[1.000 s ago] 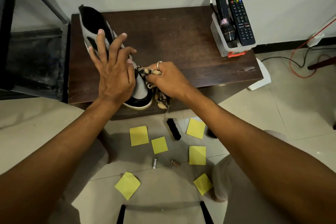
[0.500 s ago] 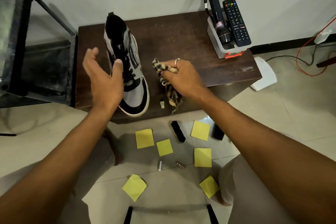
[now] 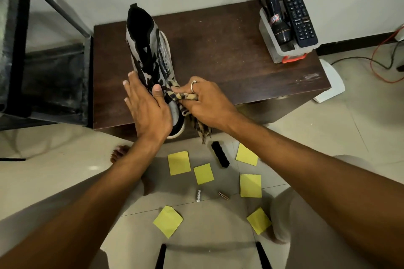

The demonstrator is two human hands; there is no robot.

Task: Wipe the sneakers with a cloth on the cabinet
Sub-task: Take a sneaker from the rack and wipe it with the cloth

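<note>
A grey, black and white high-top sneaker (image 3: pixel 150 50) stands upright on the dark wooden cabinet (image 3: pixel 229 50), its toe at the front edge. My left hand (image 3: pixel 146 105) lies flat with straight fingers against the shoe's left side, thumb on the laces. My right hand (image 3: pixel 203 100), a ring on one finger, grips a striped tan-and-black cloth (image 3: pixel 185 98) and presses it against the shoe's right side near the toe. The cloth's tail hangs over the cabinet's front edge.
A grey holder (image 3: pixel 284 50) with a black flashlight (image 3: pixel 275 13) and a remote (image 3: pixel 298 15) stands at the cabinet's back right. A black metal frame (image 3: pixel 43 50) stands to the left. On the floor lie several yellow notes (image 3: pixel 178 162), a black brush (image 3: pixel 220 154) and two batteries (image 3: pixel 198 195).
My left hand came back from the air onto the shoe's left side. My right hand brought the cloth from beside the shoe onto its right side.
</note>
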